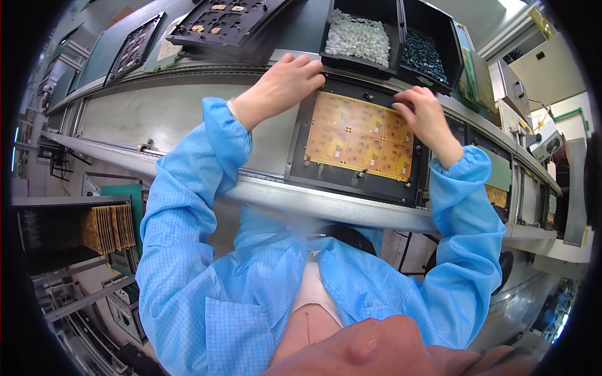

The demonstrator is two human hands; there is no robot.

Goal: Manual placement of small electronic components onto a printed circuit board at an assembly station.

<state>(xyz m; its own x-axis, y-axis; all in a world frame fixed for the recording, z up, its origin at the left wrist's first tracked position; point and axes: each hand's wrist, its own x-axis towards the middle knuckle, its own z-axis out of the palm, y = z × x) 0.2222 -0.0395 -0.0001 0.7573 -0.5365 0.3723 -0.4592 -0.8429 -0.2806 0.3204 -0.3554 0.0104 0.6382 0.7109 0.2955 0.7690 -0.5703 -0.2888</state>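
Observation:
A yellow-orange circuit board panel (360, 136) lies in a black carrier frame (301, 141) on the conveyor in front of me. My left hand (285, 84) is at the carrier's far left corner, just in front of the bin of white parts. Its fingers are bent and close together, and their tips are hidden. Over the panel's far right corner is my right hand (426, 119), with thumb and fingers drawn in toward each other. Whatever either hand may hold cannot be made out. Small posts or knobs stand around the panel's edge.
Behind the carrier stand black bins, one with white parts (357, 37), one with dark parts (425, 59). A black fixture plate (229, 25) sits at far left. The metal conveyor rail (351, 207) runs along my side. A rack of upright boards (110, 229) stands lower left.

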